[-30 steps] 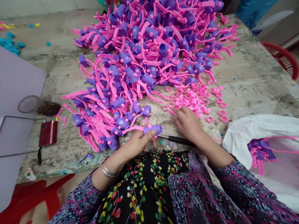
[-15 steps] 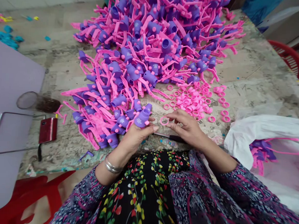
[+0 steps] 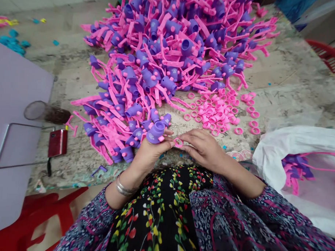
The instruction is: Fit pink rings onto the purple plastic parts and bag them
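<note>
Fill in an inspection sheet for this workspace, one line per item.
Surface: table stained and marked, with paint-like smears near the front edge.
Work pieces: large heap of purple-and-pink parts; smaller pile of pink rings beside it.
Clutter: glass with dark contents, red device, teal pieces.
Hands: left hand holds a purple cup piece; right hand holds a pink ring at the left fingertips.
Cables: nothing seen.
Surroundings: white bag with similar parts inside at right, red basket beyond the table edge, red plastic furniture at lower left.
</note>
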A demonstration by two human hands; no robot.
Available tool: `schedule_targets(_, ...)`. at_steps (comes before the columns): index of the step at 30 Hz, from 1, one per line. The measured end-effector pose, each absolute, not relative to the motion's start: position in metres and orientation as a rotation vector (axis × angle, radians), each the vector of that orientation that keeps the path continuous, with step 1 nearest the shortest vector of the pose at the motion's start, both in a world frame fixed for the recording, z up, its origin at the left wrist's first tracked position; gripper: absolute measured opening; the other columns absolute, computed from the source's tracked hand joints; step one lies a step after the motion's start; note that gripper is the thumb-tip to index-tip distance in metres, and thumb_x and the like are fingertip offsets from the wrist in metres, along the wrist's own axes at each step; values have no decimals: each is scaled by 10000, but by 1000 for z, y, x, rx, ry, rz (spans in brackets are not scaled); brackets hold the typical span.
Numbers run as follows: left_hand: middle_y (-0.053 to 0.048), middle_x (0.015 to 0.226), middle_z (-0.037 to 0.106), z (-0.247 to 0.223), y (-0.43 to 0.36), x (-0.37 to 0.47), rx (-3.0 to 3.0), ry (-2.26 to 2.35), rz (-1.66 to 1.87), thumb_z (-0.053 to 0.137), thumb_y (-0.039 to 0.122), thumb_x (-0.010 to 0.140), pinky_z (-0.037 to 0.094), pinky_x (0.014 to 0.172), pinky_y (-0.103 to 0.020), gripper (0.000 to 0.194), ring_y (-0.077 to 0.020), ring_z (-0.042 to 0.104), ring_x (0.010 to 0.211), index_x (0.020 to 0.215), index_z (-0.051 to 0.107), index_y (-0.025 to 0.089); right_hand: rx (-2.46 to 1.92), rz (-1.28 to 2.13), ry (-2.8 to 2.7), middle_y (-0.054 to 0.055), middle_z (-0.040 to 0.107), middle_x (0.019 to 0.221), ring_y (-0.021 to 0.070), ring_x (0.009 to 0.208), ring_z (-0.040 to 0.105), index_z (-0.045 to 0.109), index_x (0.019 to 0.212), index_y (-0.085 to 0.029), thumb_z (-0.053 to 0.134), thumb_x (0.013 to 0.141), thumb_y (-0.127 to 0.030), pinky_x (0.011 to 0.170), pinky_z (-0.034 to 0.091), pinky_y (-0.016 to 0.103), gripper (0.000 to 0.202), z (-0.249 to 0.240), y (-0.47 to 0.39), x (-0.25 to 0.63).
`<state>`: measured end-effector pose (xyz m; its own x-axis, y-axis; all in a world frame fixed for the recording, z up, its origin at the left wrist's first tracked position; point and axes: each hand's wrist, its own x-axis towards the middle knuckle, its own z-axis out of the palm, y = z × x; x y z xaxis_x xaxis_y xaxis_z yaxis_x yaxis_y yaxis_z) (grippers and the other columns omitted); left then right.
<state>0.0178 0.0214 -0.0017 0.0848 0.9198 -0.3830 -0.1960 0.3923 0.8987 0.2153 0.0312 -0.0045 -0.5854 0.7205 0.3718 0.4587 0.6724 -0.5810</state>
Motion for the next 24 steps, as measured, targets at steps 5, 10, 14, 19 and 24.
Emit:
schedule_targets(5, 36, 691, 676, -3, 21, 19, 868, 1264, 923, 787, 211, 631, 494, 683, -252, 311, -116, 622, 650, 921, 679, 183, -945, 1007, -2076, 66, 680, 1020, 159, 934, 632, 630, 1151, -203, 564, 946, -262, 823, 496, 309, 224, -8, 28, 214)
schedule_targets(10, -13, 817, 692, -3, 19, 18, 1211, 1461, 894, 720, 216, 690, 500, 729, -279, 138, -159, 631, 782, 809, 678, 160, -1073, 1441, -1710, 53, 690, 984, 145, 829, 643, 682, 1076, -215, 593, 916, -354, 768, 508, 309, 230, -16, 26, 206)
schedule_targets(14, -19, 949, 697, -8, 16, 17, 1516, 1441, 944, 652, 167, 752, 500, 818, -295, 191, -164, 631, 893, 941, 672, 192, -1111, 1899, -1172, 10, 702, 852, 96, 645, 644, 681, 1019, -218, 675, 829, -477, 615, 522, 238, 321, -25, 22, 198)
schedule_targets(19, -24, 959, 704, -11, 14, 18, 1580, 1438, 832, 638, 191, 771, 505, 807, -301, 202, -173, 638, 895, 971, 661, 197, -1107, 2109, -736, -17, 702, 746, 101, 620, 680, 675, 903, -200, 850, 636, -446, 601, 554, 213, 403, -31, 20, 193)
schedule_targets(24, -40, 843, 710, -3, 21, 14, 1260, 1366, 684, 709, 314, 717, 502, 718, -296, 198, -181, 639, 787, 833, 672, 158, -1042, 2209, -536, -3, 723, 804, 78, 653, 684, 702, 984, -186, 837, 688, -295, 652, 567, 188, 343, -27, 21, 201)
